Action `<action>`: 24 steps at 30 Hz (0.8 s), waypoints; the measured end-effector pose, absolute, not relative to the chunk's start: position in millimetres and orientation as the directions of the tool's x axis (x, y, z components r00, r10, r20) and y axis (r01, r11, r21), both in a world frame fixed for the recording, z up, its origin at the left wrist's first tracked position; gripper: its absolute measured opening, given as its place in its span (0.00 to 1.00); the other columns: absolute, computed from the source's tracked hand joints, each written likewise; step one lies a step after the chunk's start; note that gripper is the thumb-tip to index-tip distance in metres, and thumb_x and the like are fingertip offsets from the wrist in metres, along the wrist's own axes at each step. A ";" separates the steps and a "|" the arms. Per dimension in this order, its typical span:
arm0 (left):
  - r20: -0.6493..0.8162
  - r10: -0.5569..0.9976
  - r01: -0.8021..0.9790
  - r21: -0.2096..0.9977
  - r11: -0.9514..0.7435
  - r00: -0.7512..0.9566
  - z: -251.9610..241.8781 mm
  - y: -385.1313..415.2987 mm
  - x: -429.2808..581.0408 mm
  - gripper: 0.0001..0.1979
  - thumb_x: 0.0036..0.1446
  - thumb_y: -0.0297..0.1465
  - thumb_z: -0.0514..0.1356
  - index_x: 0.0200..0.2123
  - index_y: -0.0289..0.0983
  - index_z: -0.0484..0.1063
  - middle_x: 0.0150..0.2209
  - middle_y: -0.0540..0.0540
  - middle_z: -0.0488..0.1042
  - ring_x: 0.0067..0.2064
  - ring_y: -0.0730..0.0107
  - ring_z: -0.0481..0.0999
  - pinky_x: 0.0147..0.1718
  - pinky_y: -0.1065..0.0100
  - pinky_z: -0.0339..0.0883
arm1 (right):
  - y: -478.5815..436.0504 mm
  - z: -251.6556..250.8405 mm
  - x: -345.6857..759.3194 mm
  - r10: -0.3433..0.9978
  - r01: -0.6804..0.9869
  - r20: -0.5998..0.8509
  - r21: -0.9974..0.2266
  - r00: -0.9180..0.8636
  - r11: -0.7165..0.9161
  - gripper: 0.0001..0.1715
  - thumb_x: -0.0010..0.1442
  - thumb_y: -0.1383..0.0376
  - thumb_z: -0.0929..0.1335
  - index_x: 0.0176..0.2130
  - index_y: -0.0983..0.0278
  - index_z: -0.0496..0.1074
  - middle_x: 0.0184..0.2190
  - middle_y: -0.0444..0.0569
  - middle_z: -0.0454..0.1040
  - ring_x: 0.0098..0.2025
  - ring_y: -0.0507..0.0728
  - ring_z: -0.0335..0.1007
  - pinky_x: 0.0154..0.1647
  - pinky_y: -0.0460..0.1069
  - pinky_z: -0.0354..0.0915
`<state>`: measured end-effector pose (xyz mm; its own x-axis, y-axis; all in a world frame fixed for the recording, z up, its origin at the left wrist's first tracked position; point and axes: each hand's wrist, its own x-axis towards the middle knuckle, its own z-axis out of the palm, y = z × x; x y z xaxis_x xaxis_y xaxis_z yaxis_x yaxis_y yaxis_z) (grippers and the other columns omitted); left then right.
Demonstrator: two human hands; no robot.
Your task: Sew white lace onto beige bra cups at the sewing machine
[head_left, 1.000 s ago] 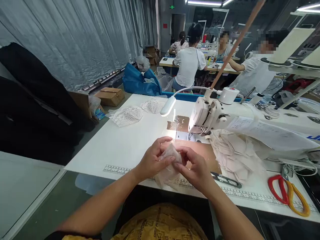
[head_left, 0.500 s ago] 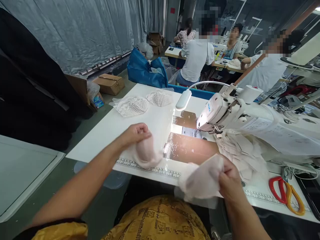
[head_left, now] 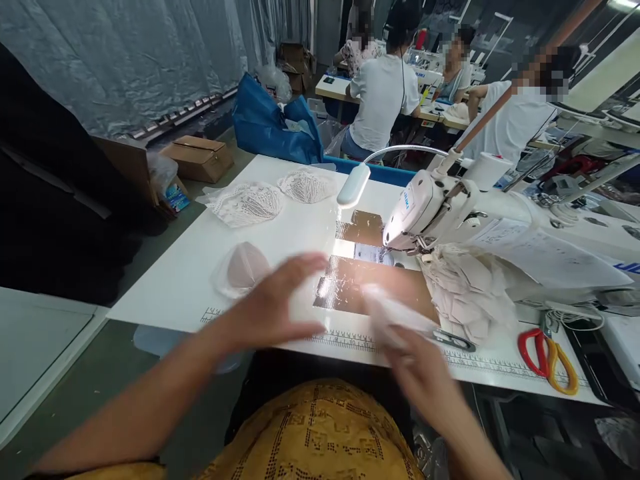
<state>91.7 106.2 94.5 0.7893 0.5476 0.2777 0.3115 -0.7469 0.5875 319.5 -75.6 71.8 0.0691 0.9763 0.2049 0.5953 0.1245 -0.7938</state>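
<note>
My left hand (head_left: 275, 303) is over the front of the table, thumb and fingers spread, with nothing in it. Just beyond it a pale sheer bra cup (head_left: 246, 267) lies on the white tabletop. My right hand (head_left: 417, 360), blurred by motion, pinches a thin whitish fabric piece (head_left: 395, 313) above the table's front edge. Thread snips (head_left: 454, 340) lie right beside that hand. Two white lace cups (head_left: 245, 203) rest farther back on the left.
A white sewing machine (head_left: 430, 207) with a lit lamp (head_left: 354, 185) stands to the right. Pale fabric pieces (head_left: 470, 293) are heaped beside it. Red-and-orange-handled scissors (head_left: 563, 367) lie at the right front. A blue bag (head_left: 275, 127) and several seated people are beyond the table.
My left hand has let go of the sheer cup, which now lies on the table, and has moved right, opening. The right hand has moved left and up with its fabric piece.
</note>
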 end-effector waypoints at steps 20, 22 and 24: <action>-0.182 0.115 0.174 0.982 0.076 0.977 79.9 57.4 106.8 0.28 0.62 0.42 0.55 0.63 0.39 0.58 0.43 0.42 0.75 0.32 0.70 0.74 0.31 0.71 0.69 | -44.1 62.5 325.0 0.973 -0.034 -0.211 -0.976 -0.089 -0.215 0.05 0.56 0.62 0.72 0.32 0.62 0.74 0.29 0.45 0.75 0.31 0.55 0.70 0.31 0.47 0.66; -0.205 0.301 0.239 0.968 -0.080 0.931 80.6 61.9 113.3 0.38 0.60 0.41 0.59 0.68 0.43 0.46 0.44 0.44 0.73 0.35 0.70 0.72 0.33 0.70 0.69 | -44.1 54.4 320.0 0.957 -0.170 -0.226 -0.951 -0.180 -0.257 0.07 0.52 0.62 0.74 0.32 0.62 0.76 0.30 0.45 0.76 0.32 0.56 0.71 0.32 0.48 0.67; -0.188 0.399 0.262 0.955 -0.139 0.898 76.4 69.8 122.3 0.45 0.54 0.41 0.65 0.68 0.44 0.44 0.50 0.42 0.69 0.44 0.64 0.71 0.41 0.65 0.69 | -45.0 51.1 316.3 0.937 -0.266 -0.220 -0.919 -0.270 -0.292 0.08 0.51 0.61 0.75 0.31 0.63 0.76 0.30 0.45 0.76 0.33 0.56 0.72 0.32 0.48 0.67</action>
